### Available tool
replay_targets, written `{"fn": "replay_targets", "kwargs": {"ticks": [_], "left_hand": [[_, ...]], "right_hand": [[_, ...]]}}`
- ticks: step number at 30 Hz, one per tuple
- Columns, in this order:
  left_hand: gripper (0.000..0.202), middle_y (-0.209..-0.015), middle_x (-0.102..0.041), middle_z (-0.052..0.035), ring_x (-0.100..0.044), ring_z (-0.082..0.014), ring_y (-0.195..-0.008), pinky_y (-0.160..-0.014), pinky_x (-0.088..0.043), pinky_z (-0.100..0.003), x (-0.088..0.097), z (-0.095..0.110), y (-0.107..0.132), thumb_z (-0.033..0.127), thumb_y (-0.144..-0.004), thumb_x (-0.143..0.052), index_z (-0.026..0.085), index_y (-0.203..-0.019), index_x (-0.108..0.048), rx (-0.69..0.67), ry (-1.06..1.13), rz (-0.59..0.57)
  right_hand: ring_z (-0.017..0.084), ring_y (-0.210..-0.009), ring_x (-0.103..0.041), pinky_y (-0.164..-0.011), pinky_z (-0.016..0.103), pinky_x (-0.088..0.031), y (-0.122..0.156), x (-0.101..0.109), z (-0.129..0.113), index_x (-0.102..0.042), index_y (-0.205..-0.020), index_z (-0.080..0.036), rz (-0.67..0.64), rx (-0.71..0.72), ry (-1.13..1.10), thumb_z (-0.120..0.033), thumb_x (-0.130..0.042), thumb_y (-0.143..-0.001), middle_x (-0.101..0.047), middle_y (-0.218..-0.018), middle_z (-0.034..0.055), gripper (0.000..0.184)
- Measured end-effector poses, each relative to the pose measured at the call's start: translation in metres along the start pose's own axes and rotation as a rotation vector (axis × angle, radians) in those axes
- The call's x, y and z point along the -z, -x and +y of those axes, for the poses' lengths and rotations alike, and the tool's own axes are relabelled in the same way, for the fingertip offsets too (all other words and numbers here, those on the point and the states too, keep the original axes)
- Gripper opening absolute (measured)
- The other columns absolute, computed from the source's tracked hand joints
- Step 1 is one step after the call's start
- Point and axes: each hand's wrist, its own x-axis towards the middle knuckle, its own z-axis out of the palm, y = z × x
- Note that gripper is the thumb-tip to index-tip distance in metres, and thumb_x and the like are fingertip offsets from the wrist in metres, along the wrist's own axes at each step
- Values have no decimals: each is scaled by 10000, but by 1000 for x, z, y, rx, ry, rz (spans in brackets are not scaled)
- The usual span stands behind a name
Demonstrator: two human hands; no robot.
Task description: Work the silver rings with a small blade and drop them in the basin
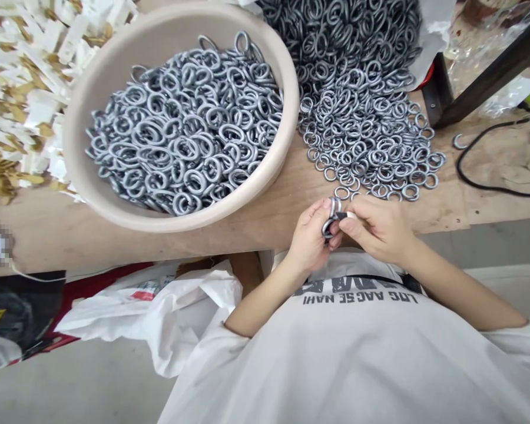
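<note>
At the table's front edge, my left hand (310, 237) is closed round a couple of grey rings (327, 228), pinching them between thumb and fingers. My right hand (380, 227) meets it from the right, thumb and forefinger closed on a small dark-tipped piece with a white part (343, 216). Its dark tip points at the rings; whether it touches them I cannot tell. Just beyond both hands, a spread of loose grey rings (371, 153) lies on the wooden table (247, 232). My fingers hide part of the held rings.
A large beige basin (181, 222) full of grey rings stands left of centre. White and gold-brown pieces (35, 88) are heaped at the far left. To the right are a dark metal bar (490, 70), a black cable (481, 182) and clear plastic. White bags (168, 312) hang below the table.
</note>
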Motion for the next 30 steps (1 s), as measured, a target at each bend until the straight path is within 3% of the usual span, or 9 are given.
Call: {"fn": "replay_targets", "kwargs": {"ticks": [6,11,14,16,19,21,24,28,30], "left_hand": [[385,-548,-432,82,-394,-53,-378,-358,-281,-171,-1,0,4,491,-863,-731,199,-775,-496,4,6,-30],[438,-547,-449,60,-387,-45,-413,-392,-303,-165,7,5,17,514,-865,-730,186,-719,-478,48,-57,-153],[426,-572,-499,51,-423,-58,-409,-375,-307,-174,18,13,17,510,-858,-720,197,-730,-462,28,-45,-89],[410,-661,-603,23,-470,-61,-427,-371,-324,-180,26,19,15,484,-842,-717,198,-732,-445,-22,-34,-20],[386,-790,-701,-5,-513,-57,-458,-371,-323,-172,33,27,13,423,-790,-730,203,-748,-415,-67,2,75],[368,-775,-705,5,-526,-59,-471,-370,-313,-162,34,30,13,384,-753,-735,210,-775,-412,-48,49,119],[335,-747,-696,13,-551,-68,-487,-371,-312,-156,35,32,12,356,-734,-724,211,-818,-434,-27,97,130],[308,-800,-714,11,-595,-82,-503,-373,-339,-163,32,29,3,324,-743,-712,214,-901,-472,-67,56,101],[322,-818,-709,24,-616,-95,-503,-363,-344,-169,28,25,-3,297,-730,-704,226,-970,-501,-93,11,93]], "right_hand": [[143,-631,-513,-597,302,-293,-4,-2,4,-607,-746,-212,-19,-17,34,-567,-435,-1033,-556,-675,3,488],[157,-610,-516,-600,306,-285,-23,2,22,-571,-700,-217,85,-244,91,-601,-420,-1034,-571,-627,-1,530],[214,-755,-611,-627,314,-305,-44,-1,23,-685,-894,-213,67,-230,324,-575,-495,-1010,-711,-862,61,426],[249,-806,-633,-625,318,-303,-59,-8,21,-708,-1033,-198,24,-220,509,-535,-597,-964,-728,-1030,114,361],[280,-801,-653,-612,333,-298,-78,-20,18,-716,-1088,-151,-66,-250,684,-418,-631,-954,-714,-1098,183,310],[290,-806,-658,-613,345,-305,-84,-22,19,-718,-1063,-141,-79,-250,696,-344,-600,-968,-713,-1090,195,254],[272,-826,-637,-647,349,-346,-81,-17,20,-699,-968,-167,-3,-221,511,-301,-620,-950,-709,-1020,142,156],[168,-687,-545,-638,311,-384,-58,-9,13,-632,-850,-206,77,-244,-116,-416,-650,-953,-601,-745,5,235],[129,-621,-497,-605,289,-395,-43,-11,5,-618,-858,-214,99,-289,-394,-493,-671,-939,-560,-703,-28,295]]}}
